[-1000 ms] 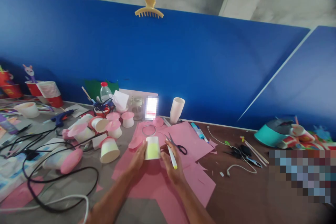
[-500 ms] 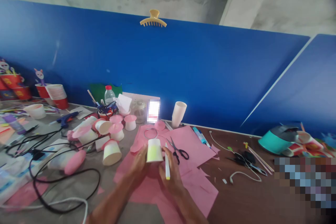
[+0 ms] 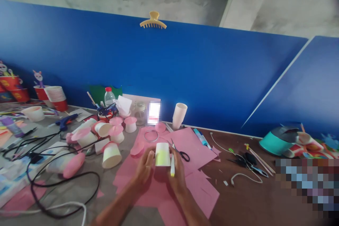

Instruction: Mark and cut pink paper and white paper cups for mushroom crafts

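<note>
A white paper cup [image 3: 162,154] with a yellow-green patch on its side is held up over pink paper sheets [image 3: 193,148]. My left hand [image 3: 145,166] is beside the cup's left side, its thumb raised; whether its fingers touch the cup is hard to tell. My right hand [image 3: 177,171] is closed on the cup's right side and also holds a white marker [image 3: 172,164] with a yellow end pointing down. Just beyond the right hand lie scissors [image 3: 183,155] with black handles, partly hidden. A clear ring [image 3: 151,135] rests on the pink paper behind the cup.
Several cups with pink discs [image 3: 116,132] stand at the left, near black cables [image 3: 97,190] and a blue glue gun [image 3: 65,122]. A stack of white cups [image 3: 179,114] leans by the blue partition [image 3: 212,77]. At the right are a white cord [image 3: 246,174] and a teal container [image 3: 277,141].
The cup and both hands have shifted slightly right. My left hand's fingers look looser around the cup, with the thumb now raised. The whole view has moved a little.
</note>
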A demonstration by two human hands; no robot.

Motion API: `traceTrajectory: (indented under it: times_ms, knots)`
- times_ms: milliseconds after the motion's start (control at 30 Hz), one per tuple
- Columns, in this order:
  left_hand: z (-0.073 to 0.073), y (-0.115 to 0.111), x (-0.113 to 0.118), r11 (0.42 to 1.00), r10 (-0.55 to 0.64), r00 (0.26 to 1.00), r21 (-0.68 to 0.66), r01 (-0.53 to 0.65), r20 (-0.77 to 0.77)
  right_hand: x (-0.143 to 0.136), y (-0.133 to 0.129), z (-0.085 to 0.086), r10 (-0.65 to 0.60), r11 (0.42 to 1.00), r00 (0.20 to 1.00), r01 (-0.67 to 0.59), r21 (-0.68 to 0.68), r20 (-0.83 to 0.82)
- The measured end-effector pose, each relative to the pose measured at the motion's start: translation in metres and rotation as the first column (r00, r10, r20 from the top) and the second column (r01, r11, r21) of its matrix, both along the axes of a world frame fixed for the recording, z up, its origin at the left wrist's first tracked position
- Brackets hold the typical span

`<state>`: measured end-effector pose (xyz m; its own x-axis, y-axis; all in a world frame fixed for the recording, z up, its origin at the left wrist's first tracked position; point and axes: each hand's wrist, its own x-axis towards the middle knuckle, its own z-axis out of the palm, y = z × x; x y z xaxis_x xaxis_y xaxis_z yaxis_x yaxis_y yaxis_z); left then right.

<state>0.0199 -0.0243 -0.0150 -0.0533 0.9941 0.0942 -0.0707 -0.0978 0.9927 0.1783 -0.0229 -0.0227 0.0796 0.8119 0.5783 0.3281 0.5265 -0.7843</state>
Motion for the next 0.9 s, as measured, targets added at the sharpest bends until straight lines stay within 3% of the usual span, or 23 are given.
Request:
traceTrajectory:
  times_ms: [100, 133, 200, 300, 400, 533, 900]
  knots:
    - [0.002, -0.004, 0.001, 0.942, 0.262, 0.935, 0.276, -0.193, -0.238, 0.007, 0.005, -0.002, -0.095, 0.995, 0.994, 0.093, 0.046, 0.058]
    - [0.002, -0.005, -0.001, 0.895, 0.368, 0.864, 0.383, -0.229, -0.343, 0.009, 0.008, -0.003, -0.138, 0.989, 0.987, 0.133, 0.065, 0.076]
    - [0.001, -0.003, -0.008, 0.803, 0.551, 0.647, 0.546, -0.239, -0.527, 0.013, 0.013, -0.006, -0.241, 0.968, 0.965, 0.230, 0.103, 0.105]
    - [-0.003, 0.001, -0.021, 0.770, 0.636, 0.340, 0.595, -0.228, -0.693, 0.016, 0.021, -0.011, -0.345, 0.935, 0.931, 0.329, 0.132, 0.118]
    - [-0.006, 0.004, -0.030, 0.789, 0.610, 0.168, 0.572, -0.224, -0.775, 0.018, 0.025, -0.015, -0.369, 0.927, 0.918, 0.352, 0.134, 0.143]
    - [-0.008, 0.005, -0.036, 0.815, 0.569, 0.119, 0.538, -0.218, -0.814, 0.018, 0.029, -0.022, -0.364, 0.929, 0.916, 0.343, 0.141, 0.167]
    - [-0.009, 0.013, -0.036, 0.801, 0.598, 0.224, 0.573, -0.173, -0.769, 0.013, 0.031, -0.026, -0.315, 0.949, 0.908, 0.295, 0.114, 0.274]
